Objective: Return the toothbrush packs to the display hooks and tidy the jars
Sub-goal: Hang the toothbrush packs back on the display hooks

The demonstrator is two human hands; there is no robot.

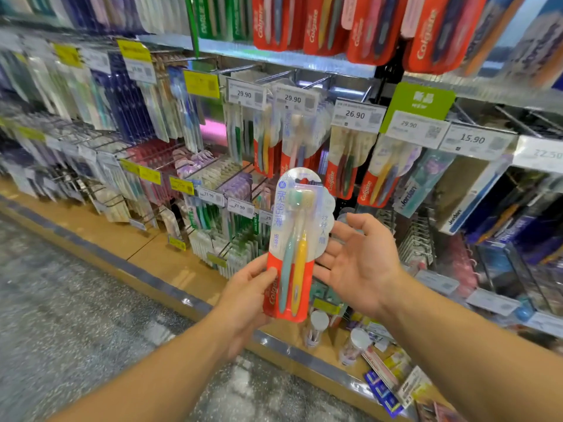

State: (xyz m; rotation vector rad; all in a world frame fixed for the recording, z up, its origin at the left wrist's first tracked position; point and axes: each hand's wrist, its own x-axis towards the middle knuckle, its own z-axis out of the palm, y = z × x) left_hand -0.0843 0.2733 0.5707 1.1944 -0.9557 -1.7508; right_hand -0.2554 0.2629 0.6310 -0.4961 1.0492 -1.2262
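A person stands before a shop display of toothbrushes, both bare forearms reaching forward from the bottom of the view. The left hand [246, 287] grasps a toothbrush pack [297, 245] by its lower left edge, thumb across the red front of the card and fingers curled behind it, holding the pack upright in mid-air in front of the display. The pack has a red base with a brand name, a clear blister above, and two brushes inside, one teal and one yellow, heads up. The right hand [362, 263] is released and holds nothing: palm turned up and towards the pack, fingers spread and relaxed, their tips just beside the pack's right edge; whether they touch it is unclear. Behind the hands, rows of display hooks [316, 82] carry hanging packs with white price tags [355, 114] in front. Below, on the wooden bottom shelf [146, 248], two small jars with white lids stand near each other: one jar [316, 328] upright just under the held pack, a second jar [355, 345] tilted to its right. Loose packs [393, 388] lie flat on the shelf further right. A grey speckled floor [76, 315] fills the lower left.
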